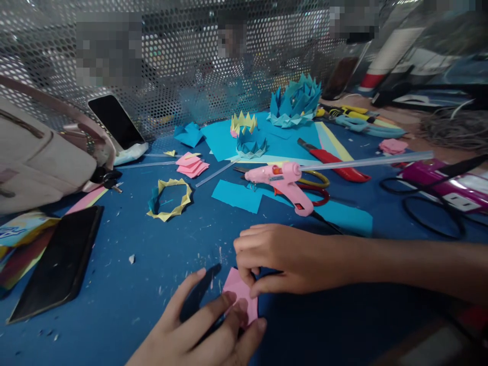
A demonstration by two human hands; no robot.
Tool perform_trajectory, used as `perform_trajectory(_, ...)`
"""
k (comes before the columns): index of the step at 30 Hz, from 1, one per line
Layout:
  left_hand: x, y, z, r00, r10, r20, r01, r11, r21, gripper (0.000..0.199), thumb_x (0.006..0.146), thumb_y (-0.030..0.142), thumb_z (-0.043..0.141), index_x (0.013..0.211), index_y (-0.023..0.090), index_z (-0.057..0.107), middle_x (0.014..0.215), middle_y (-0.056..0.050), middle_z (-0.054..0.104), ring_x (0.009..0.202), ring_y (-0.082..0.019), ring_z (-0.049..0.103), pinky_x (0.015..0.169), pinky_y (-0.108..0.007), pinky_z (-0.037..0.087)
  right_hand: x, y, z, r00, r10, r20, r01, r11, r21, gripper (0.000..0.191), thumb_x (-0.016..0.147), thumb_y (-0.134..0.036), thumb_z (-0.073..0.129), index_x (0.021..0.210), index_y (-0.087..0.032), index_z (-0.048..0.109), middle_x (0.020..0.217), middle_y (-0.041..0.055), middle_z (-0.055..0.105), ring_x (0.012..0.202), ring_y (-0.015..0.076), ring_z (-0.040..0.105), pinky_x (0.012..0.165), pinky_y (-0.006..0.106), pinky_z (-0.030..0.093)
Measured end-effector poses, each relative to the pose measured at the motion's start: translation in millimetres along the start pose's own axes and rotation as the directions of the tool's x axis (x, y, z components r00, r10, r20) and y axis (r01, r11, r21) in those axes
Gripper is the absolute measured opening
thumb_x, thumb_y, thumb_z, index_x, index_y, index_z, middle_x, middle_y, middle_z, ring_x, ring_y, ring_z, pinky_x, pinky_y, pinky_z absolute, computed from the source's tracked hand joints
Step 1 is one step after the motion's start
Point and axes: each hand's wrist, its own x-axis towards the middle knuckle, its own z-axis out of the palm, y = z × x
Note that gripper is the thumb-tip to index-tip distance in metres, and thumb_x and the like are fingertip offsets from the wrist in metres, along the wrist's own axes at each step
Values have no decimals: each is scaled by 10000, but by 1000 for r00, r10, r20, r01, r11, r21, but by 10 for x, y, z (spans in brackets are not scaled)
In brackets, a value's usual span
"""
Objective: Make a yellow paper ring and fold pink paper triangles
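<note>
A small folded piece of pink paper (pixel 249 304) lies on the blue table in front of me. My left hand (pixel 208 325) comes from the bottom edge and holds it down with the middle fingers and thumb, while an outer finger stretches out onto the table. From the right, my right hand (pixel 269 259) has its fingers curled, thumb and forefinger closed at the paper's upper right edge. Just beyond that hand rests a pink glue gun (pixel 280 175) with a clear glue stick in its back. A yellow paper ring (pixel 186 195) with a pointed rim, partly blue, lies further left.
Toward the back stand blue paper flowers (pixel 295 101), near a stack of pink papers (pixel 191 165) and a red-handled cutter (pixel 337 165). A phone (pixel 116 122) leans by a bag (pixel 41 152); a black tablet-like slab (pixel 57 264) lies left. Perforated metal (pixel 175 61) closes off the back.
</note>
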Motion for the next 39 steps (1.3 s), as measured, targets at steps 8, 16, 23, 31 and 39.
perform_trajectory(8,-6,-4,19,1000,-10,6,10,1000,-28,381,1065,140,375,1181,299,701,945,83,710,1016,-112,623,1253,-520,149,-14,-68,30,1000,23,-19,-25,995,-93,95,916,-191,633,841,-160,584,844,7,592,762,151,487,719,277,345)
perform_trajectory(16,-12,-2,52,1000,-27,-15,27,999,-24,439,1071,130,322,1146,301,719,929,88,718,972,-109,615,1253,-503,164,-23,-93,85,1000,-23,-11,19,959,-284,162,975,-256,515,856,-161,573,867,40,578,750,178,460,691,317,328)
perform_trajectory(23,15,-19,55,1000,-23,-19,23,999,-32,370,1066,172,385,1129,298,727,931,86,704,952,-100,627,1251,-506,161,-33,-119,126,999,-36,15,39,899,-436,174,984,-277,494,879,-163,571,902,58,563,751,195,438,668,347,299)
perform_trajectory(31,100,-42,-74,996,-22,88,26,999,-46,344,1065,195,405,1125,302,726,919,120,741,962,-93,624,1272,-456,95,-38,-150,171,999,-41,15,43,844,-535,150,973,-239,488,857,-171,553,898,60,557,731,199,406,637,355,271)
perform_trajectory(39,162,-69,-109,992,-76,97,88,988,-129,332,1061,204,417,1081,290,737,917,102,745,929,-82,658,1264,-435,112,-34,-148,162,998,-56,4,50,849,-525,87,940,-223,547,869,-174,542,885,38,548,738,194,412,626,355,261)
